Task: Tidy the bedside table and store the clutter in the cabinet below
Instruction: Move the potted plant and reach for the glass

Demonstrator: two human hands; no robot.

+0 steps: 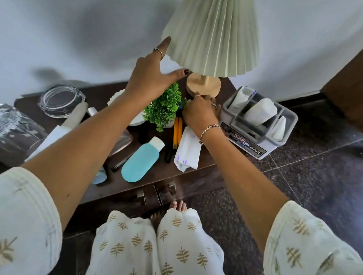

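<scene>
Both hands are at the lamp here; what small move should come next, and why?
Probably shift the lamp back toward the wall: the left hand steadies its shade, the right hand is at the wooden base, and the blue bottle, pens and papers crowd the table.

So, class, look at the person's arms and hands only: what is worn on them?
Both arms have cream sleeves printed with small tan leaf shapes, ending near the elbows. The left hand wears a thin ring and dark red nail polish. The right hand wears rings, and a chain bracelet circles its wrist.
</scene>
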